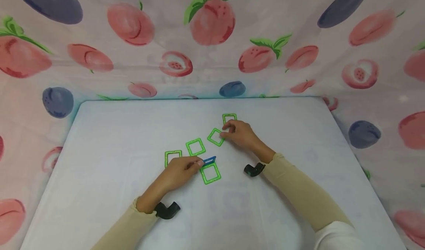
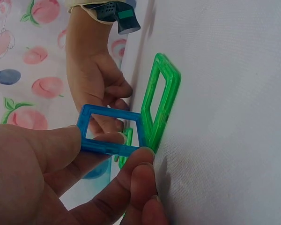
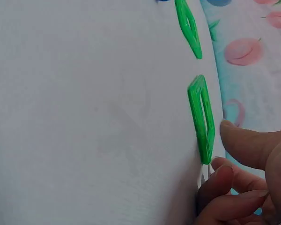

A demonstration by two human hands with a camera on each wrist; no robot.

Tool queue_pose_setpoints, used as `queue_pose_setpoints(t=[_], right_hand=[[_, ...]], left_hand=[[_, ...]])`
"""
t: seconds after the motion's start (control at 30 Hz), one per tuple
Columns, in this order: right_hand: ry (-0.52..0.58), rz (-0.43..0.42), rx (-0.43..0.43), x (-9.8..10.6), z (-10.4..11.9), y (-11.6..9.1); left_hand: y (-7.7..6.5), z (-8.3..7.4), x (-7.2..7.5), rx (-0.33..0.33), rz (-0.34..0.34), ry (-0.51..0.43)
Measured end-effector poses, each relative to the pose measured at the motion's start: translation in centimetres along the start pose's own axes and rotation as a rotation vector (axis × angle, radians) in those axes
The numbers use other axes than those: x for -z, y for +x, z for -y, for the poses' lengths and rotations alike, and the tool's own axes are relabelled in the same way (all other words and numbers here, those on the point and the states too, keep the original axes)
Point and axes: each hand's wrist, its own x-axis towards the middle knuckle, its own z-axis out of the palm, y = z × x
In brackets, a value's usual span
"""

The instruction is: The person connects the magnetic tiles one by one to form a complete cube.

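My left hand pinches a blue square frame tile between thumb and fingers. In the left wrist view one edge of that tile meets a green square frame tile lying on the table. My right hand is over the table beside a tilted green square tile, close to the farthest green tile. In the right wrist view its thumb is apart from the bent fingers, near a green tile; no tile shows between them.
Two more green square tiles lie farther left, one in mid-row and one partly behind the left hand. The white table meets a fruit-patterned cloth at its back and sides. Each wrist carries a black camera mount.
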Motion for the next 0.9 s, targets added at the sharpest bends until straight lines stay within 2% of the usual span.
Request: queue_pose_setpoints(t=[0.13, 0.37, 0.63, 0.9], right_hand=[[-0.038, -0.021, 0.019, -0.4, -0.6, 0.2], [-0.084, -0.037, 0.001, -0.5, 0.2, -0.2], [-0.15, 0.04, 0.035, -0.3, 0.1, -0.3], [0.009, 0.128, -0.024, 0.7, -0.7, -0.5]], left_hand=[[0.0, 0.1, -0.2, -0.011, -0.004, 0.006], [-0.1, 0.1, -0.1, -0.001, 0.002, 0.012], [-0.2, 0.1, 0.1, -0.02, 0.044, -0.003], [-0.1, 0.2, 0.3, -0.019, 0.047, -0.005]])
